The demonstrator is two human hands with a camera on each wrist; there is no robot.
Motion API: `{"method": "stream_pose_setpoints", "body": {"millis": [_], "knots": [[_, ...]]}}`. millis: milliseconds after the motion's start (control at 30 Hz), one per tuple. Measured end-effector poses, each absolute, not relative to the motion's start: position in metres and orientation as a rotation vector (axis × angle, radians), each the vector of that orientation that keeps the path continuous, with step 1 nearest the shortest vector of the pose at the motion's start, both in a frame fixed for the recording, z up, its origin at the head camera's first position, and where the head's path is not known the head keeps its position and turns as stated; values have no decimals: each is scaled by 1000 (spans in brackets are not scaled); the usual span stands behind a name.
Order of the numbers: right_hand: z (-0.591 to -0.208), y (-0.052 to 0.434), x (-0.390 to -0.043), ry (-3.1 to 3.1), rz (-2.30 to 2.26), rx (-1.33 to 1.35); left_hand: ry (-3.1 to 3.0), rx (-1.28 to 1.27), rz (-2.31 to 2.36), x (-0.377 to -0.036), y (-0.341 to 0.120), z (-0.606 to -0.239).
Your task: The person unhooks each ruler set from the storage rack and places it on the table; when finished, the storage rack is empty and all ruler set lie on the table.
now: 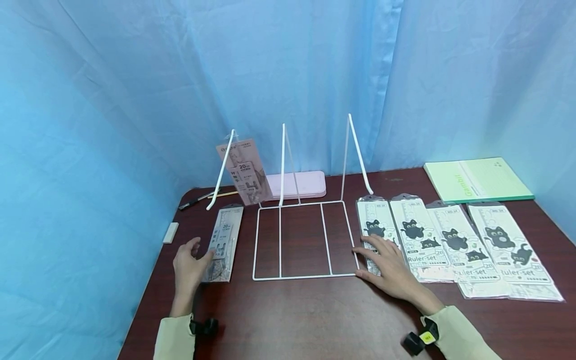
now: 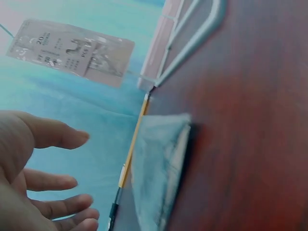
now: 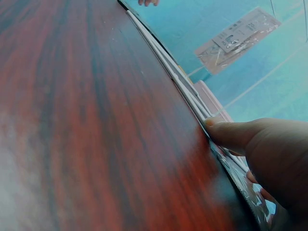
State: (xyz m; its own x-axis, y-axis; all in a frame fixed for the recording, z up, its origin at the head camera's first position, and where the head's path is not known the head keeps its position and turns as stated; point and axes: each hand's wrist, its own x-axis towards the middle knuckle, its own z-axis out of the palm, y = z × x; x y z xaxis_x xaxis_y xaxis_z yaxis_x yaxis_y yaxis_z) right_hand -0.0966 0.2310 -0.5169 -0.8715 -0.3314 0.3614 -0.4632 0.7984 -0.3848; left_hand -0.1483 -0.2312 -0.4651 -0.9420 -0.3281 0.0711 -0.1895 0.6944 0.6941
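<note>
A white wire rack [image 1: 280,240] stands mid-table with three raised hooks. On its left hook hangs a pink-backed ruler-set pack [image 1: 245,172]. A similar pack [image 1: 222,245] lies on the table left of the rack. Over that pack's left edge is my left hand [image 1: 191,265]; the left wrist view shows its fingers [image 2: 60,137] spread and nothing between them. At the rack's front right corner, my right hand [image 1: 389,265] touches the base wire with its thumb [image 3: 231,132]. Its fingers reach over the leftmost cat-print ruler-set pack [image 1: 375,220], partly covering it.
Several more cat-print ruler-set packs [image 1: 454,240] lie overlapping on the right. Behind them is a green notebook [image 1: 479,177]. A pink case [image 1: 310,185] lies behind the rack. At left are a white eraser [image 1: 171,232] and a black pen [image 1: 191,201]. Blue curtains surround the table.
</note>
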Motion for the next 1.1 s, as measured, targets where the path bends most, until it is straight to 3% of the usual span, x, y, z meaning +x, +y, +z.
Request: {"method": "stream_pose_setpoints", "body": {"millis": [267,733,1100], "knots": [[-518,230,-95,-2714,685,610,-2501,437,-1260,-159,-224,-458],[-517,231,-95,-2713,687,609,-2312,188,-1655,-187,-208,-454],[-521,233,-97,-2704,688,624,-2270,195,-1836,-213,-193,-456]]}}
